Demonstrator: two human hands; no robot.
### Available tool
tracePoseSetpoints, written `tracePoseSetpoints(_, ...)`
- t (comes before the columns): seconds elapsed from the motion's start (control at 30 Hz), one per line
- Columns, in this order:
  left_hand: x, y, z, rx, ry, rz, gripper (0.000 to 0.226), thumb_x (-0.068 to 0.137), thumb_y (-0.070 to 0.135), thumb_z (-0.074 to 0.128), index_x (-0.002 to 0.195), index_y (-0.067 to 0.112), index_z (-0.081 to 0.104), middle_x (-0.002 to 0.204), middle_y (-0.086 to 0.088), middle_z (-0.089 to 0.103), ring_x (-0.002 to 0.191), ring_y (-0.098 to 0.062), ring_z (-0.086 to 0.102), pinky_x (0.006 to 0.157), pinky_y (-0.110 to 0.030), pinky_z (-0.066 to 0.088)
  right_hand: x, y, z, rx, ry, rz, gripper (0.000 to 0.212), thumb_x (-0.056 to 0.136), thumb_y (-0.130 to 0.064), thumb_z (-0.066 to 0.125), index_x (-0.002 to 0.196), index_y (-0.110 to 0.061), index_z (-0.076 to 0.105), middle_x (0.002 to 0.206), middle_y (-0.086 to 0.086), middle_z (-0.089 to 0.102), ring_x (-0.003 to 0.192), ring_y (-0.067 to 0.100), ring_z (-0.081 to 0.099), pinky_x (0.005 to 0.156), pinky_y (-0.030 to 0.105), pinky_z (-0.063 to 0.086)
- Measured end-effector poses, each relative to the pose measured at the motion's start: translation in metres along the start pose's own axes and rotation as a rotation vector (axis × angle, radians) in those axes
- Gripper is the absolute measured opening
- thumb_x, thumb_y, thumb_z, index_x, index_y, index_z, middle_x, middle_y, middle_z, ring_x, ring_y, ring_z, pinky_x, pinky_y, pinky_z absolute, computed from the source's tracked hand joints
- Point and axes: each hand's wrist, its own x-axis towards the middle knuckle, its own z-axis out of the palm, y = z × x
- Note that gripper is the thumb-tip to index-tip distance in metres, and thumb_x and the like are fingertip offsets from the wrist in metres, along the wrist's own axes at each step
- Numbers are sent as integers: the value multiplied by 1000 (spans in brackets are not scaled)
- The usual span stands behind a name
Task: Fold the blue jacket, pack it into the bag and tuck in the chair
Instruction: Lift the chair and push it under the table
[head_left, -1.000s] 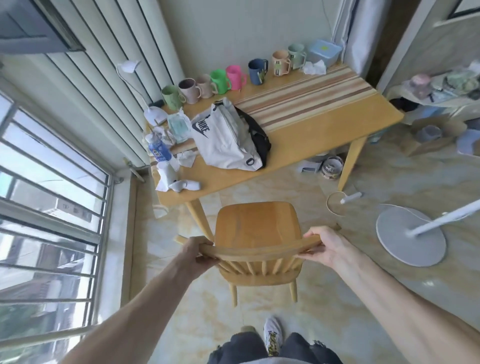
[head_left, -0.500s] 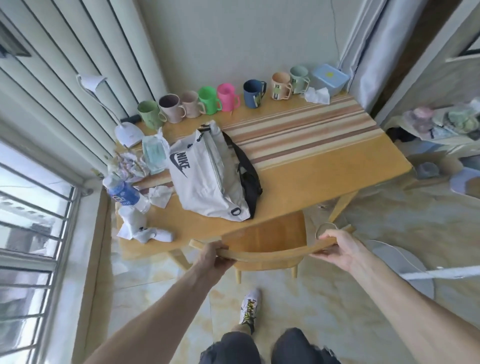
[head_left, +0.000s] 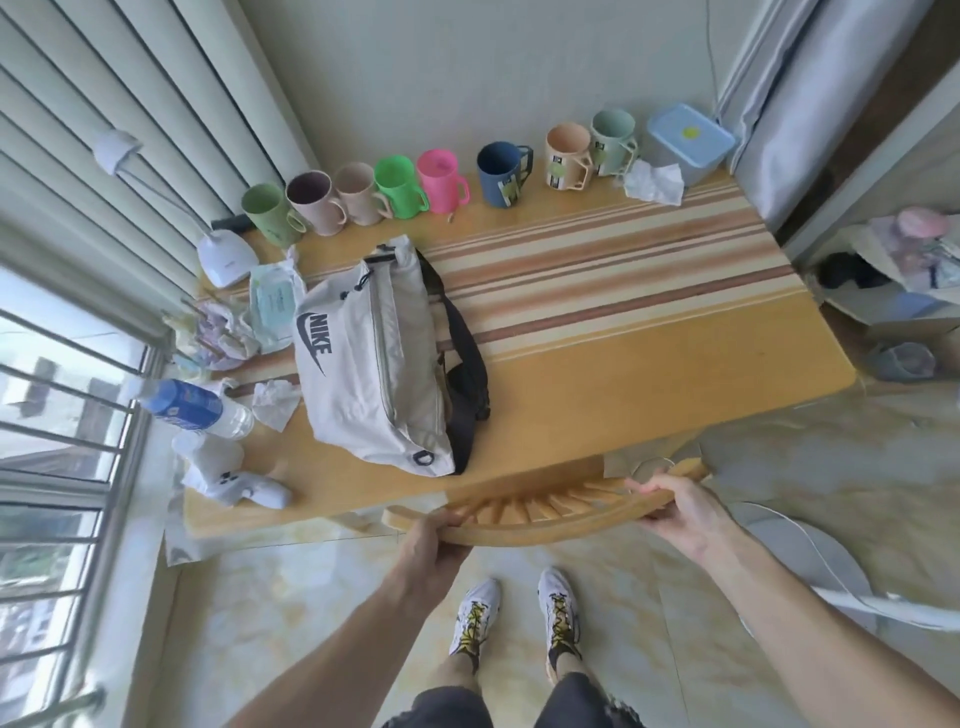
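The wooden chair (head_left: 545, 522) stands under the near edge of the wooden table (head_left: 649, 384); only its curved backrest and spindles show. My left hand (head_left: 434, 538) grips the backrest's left part. My right hand (head_left: 675, 506) grips its right end. A white Nike bag (head_left: 363, 358) with a black strap lies zipped on the table's left half. No blue jacket is visible.
A row of coloured mugs (head_left: 441, 182) and a blue-lidded box (head_left: 688, 140) line the table's far edge. A water bottle (head_left: 192, 405), tissues, a small lamp (head_left: 223, 257) and a white controller (head_left: 254, 488) crowd the left end. A fan base (head_left: 810, 551) stands on the floor at right.
The chair has slid forward under the table, both hands on its backrest throughout. Its seat, visible a second ago, is now hidden beneath the tabletop. I have stepped closer.
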Motion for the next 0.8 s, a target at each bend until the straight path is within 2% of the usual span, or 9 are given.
tracePoseSetpoints(0.1, 3, -4, 10, -7, 2, 15, 21, 95, -13, 38, 93, -9, 59, 67, -18, 74, 82, -27, 61, 91, -35, 49, 14, -10, -2, -12, -16, 22, 25, 90, 13, 47, 92, -11, 46, 126, 29, 55, 125, 33, 54, 65, 48, 58)
tracePoseSetpoints(0.23, 14, -8, 25, 47, 68, 41, 12, 98, -3, 49, 96, -7, 60, 88, -18, 67, 83, -26, 63, 83, -34, 52, 28, -21, -3, -22, -19, 24, 23, 89, 13, 51, 100, -7, 50, 123, 25, 55, 113, 34, 56, 63, 47, 56)
tracePoseSetpoints(0.3, 20, -8, 26, 137, 165, 41, 12, 99, 9, 59, 99, -3, 61, 90, -16, 66, 81, -25, 63, 80, -35, 55, 31, -24, -2, -66, 10, 23, 27, 87, 10, 58, 109, -4, 53, 120, 25, 58, 102, 34, 60, 72, 51, 58)
tracePoseSetpoints(0.37, 23, -9, 20, 272, 307, 53, 35, 91, 23, 74, 112, -2, 62, 94, -16, 65, 84, -26, 64, 83, -40, 58, 25, -25, 1, -254, 145, -27, 40, 83, -1, 70, 119, -3, 52, 126, 24, 60, 100, 35, 63, 85, 50, 58)
tracePoseSetpoints(0.47, 15, -12, 14, 642, 558, 207, 77, 78, 45, 83, 128, -5, 53, 115, -20, 65, 106, -36, 62, 91, -43, 53, 10, -24, 0, -841, 384, -425, 75, 82, -24, 79, 142, -9, 36, 137, 17, 52, 119, 39, 57, 92, 46, 52)
tracePoseSetpoints(0.57, 2, -16, 14, 1056, 691, 395, 99, 80, 60, 73, 144, -4, 33, 148, -23, 45, 141, -38, 38, 111, -47, 38, 8, -19, -3, -1418, 350, -1080, 54, 81, -28, 78, 127, -10, 56, 124, 16, 60, 120, 40, 55, 100, 51, 48)
tracePoseSetpoints(0.67, 0, -18, 8, 1373, 746, 612, 83, 87, 62, 60, 150, 13, 37, 163, -14, 31, 152, -32, 23, 122, -47, 25, 16, -16, -2, -1766, 156, -1219, 31, 91, -43, 58, 102, -16, 68, 108, 7, 69, 116, 34, 61, 112, 51, 40)
tracePoseSetpoints(0.73, 4, -22, 2, 1638, 677, 789, 53, 95, 56, 47, 138, 26, 57, 159, -9, 40, 152, -29, 25, 123, -44, 19, 20, -11, -1, -1901, 63, -1205, 50, 99, -51, 31, 94, -20, 70, 95, 0, 71, 100, 27, 66, 102, 44, 45)
tracePoseSetpoints(0.8, 4, -23, 2, 1851, 550, 855, 48, 100, 51, 32, 113, 29, 73, 141, -5, 61, 143, -27, 41, 123, -46, 20, 20, -7, -1, -1980, 67, -1204, 75, 101, -55, 7, 80, -22, 72, 81, -1, 73, 85, 25, 67, 91, 42, 41)
